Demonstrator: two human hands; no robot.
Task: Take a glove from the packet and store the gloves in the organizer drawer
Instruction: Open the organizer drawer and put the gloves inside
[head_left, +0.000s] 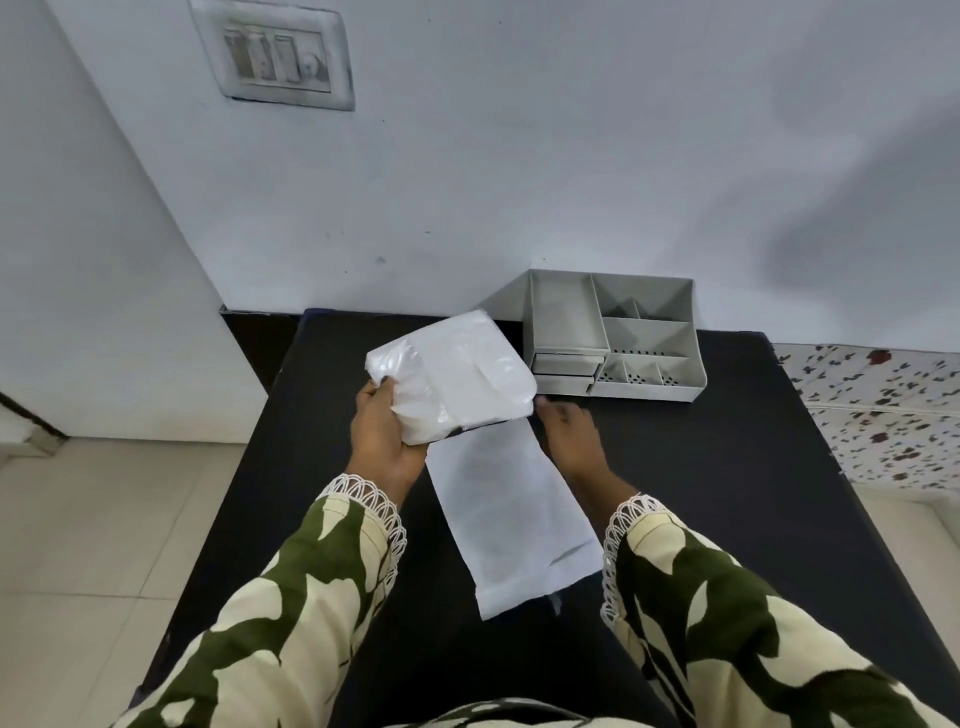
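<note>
My left hand (382, 434) grips a white plastic packet (457, 371) of gloves, lifted above the black table (727, 467). A flat white glove (511, 514) lies on the table below the packet, its far end hidden under the packet. My right hand (571, 436) rests at the glove's right edge near the packet's corner; whether its fingers pinch the glove I cannot tell. The grey organizer (623, 338) stands at the table's back by the wall, with two small drawers (566, 371) on its front left, both pushed in.
A white wall rises right behind the organizer, with a switch plate (275, 54) high up. A speckled surface (883, 410) lies to the right of the table. Tiled floor (104, 545) shows on the left.
</note>
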